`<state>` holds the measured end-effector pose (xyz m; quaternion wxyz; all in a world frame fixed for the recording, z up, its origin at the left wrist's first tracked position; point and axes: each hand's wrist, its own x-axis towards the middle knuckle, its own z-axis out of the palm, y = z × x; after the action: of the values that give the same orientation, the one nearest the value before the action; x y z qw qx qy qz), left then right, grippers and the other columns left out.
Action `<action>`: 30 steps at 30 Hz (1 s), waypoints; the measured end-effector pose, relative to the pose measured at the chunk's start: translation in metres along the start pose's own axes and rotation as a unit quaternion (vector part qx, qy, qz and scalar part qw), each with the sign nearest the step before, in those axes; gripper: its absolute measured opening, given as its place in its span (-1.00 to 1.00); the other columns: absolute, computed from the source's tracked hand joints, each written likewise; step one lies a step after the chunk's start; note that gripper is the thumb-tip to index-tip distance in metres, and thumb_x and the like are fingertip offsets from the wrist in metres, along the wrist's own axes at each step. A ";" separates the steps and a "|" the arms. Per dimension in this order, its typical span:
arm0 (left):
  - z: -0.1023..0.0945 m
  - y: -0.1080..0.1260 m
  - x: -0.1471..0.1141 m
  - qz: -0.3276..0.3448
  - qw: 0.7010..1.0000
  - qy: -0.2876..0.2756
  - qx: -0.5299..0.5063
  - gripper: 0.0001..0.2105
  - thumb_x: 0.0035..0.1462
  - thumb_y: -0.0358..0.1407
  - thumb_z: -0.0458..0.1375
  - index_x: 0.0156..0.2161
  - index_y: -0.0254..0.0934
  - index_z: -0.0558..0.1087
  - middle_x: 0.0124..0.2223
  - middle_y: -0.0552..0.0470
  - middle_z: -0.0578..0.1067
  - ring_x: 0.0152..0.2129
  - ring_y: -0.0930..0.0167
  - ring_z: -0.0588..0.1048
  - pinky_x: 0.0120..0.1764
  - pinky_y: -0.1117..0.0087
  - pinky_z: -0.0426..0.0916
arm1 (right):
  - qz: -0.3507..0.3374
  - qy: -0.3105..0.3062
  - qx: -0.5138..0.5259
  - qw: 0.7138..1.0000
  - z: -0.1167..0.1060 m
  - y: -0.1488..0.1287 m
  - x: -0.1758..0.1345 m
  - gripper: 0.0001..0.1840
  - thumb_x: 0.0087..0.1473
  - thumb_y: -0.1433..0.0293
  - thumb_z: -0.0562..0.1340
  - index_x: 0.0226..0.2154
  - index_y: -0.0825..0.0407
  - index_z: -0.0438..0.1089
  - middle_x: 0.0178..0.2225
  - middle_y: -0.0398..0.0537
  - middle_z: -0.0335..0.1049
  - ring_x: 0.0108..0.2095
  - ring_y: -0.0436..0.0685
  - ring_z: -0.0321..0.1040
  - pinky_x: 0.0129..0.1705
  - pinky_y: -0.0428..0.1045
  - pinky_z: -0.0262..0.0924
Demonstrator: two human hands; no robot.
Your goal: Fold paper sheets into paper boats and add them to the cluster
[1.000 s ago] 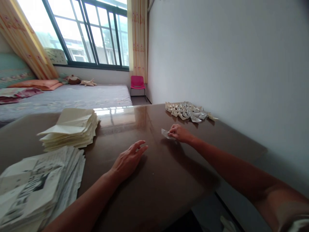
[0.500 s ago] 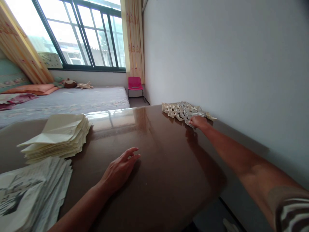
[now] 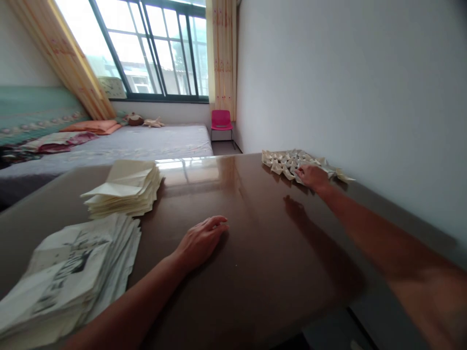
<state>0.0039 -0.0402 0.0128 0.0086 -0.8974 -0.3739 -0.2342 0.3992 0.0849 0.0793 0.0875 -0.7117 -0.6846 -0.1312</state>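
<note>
My left hand (image 3: 204, 240) rests on the glossy brown table (image 3: 251, 233), its fingers loosely bent and a little apart, with nothing in them. At the far right my right hand (image 3: 311, 177) hovers beside a cluster of folded paper boats (image 3: 277, 166), hiding some of them. Its fingers are slightly bent, and I see nothing between them. The boats are cream and greyish and stand close together. To the left of my left hand lie a stack of cream paper sheets (image 3: 127, 187) and, nearer me, a stack of printed newspaper sheets (image 3: 76, 265).
A white wall (image 3: 335, 87) runs along the table's right side. Beyond the table are a bed (image 3: 175, 138) with bedding and soft toys, a pink chair (image 3: 221, 119) and a window (image 3: 164, 53) with curtains. The table's near right edge drops to the floor.
My view has swung left, so everything sits further right in the picture. My right hand has lifted a little away from the paper boats. My left hand still rests on the table.
</note>
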 end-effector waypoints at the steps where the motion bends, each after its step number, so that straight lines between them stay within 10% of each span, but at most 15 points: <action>1: -0.001 0.002 0.000 0.002 1.000 -0.010 -0.002 -0.71 0.24 -0.38 -0.08 -0.03 -0.14 0.42 0.02 0.01 0.45 -0.12 0.42 0.45 -0.06 0.39 0.38 | -0.029 -0.013 0.019 0.999 0.004 -0.013 -0.005 -0.67 0.20 0.20 0.13 -0.16 0.09 0.43 -0.16 0.09 0.43 -0.19 0.14 0.39 -0.21 -0.01 0.25; 6: -0.004 0.011 0.004 0.002 0.997 -0.069 0.038 -0.71 0.27 -0.35 -0.11 -0.06 -0.18 0.44 -0.06 0.01 0.49 -0.13 0.41 0.42 -0.05 0.40 0.34 | -0.265 -0.108 0.148 0.947 0.026 -0.107 -0.057 -0.65 0.18 0.10 0.08 -0.33 -0.04 0.44 -0.41 -0.08 0.50 -0.40 0.09 0.40 -0.41 -0.07 0.03; 11: -0.012 0.021 0.015 -0.006 0.987 -0.135 0.090 -0.75 0.24 -0.35 -0.04 -0.07 -0.19 0.44 -0.10 -0.01 0.49 -0.13 0.38 0.42 -0.09 0.39 0.35 | -0.311 -0.070 0.184 0.930 0.027 -0.164 -0.097 -0.69 0.19 0.13 0.04 -0.33 -0.04 0.36 -0.43 -0.09 0.48 -0.45 0.08 0.36 -0.45 -0.07 -0.07; 16: -0.066 -0.005 -0.003 -0.157 0.962 -0.161 0.154 -0.70 0.19 -0.25 0.00 0.00 -0.19 0.41 -0.02 -0.07 0.47 -0.08 0.28 0.43 -0.08 0.31 0.34 | -0.304 -0.039 0.229 0.924 0.034 -0.161 -0.098 -0.72 0.18 0.17 0.04 -0.36 -0.03 0.34 -0.41 -0.10 0.47 -0.45 0.06 0.33 -0.43 -0.07 -0.06; 22: -0.144 -0.063 -0.079 -0.454 0.834 -0.204 0.236 -0.33 0.10 0.05 0.02 0.11 -0.53 0.27 0.12 -0.47 0.32 0.05 -0.02 0.33 0.03 0.08 0.23 | -0.312 -0.053 0.273 0.909 0.040 -0.154 -0.097 -0.77 0.15 0.21 0.08 -0.34 -0.03 0.35 -0.40 -0.12 0.45 -0.48 0.03 0.28 -0.44 -0.07 -0.04; 30: -0.140 -0.072 -0.122 -0.518 0.826 -0.186 0.122 -0.19 -0.02 0.11 0.06 0.21 -0.46 0.18 0.27 -0.35 0.15 0.22 0.02 0.12 0.14 0.18 0.15 | -0.307 -0.073 0.287 0.904 0.039 -0.154 -0.095 -0.80 0.13 0.21 0.10 -0.36 -0.04 0.34 -0.45 -0.17 0.42 -0.49 0.01 0.27 -0.45 -0.08 -0.03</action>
<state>-0.1770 -0.0969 0.0738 -0.0746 -0.5899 -0.8039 0.0141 0.2460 0.0138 0.0048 0.1932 -0.4177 -0.8819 0.1026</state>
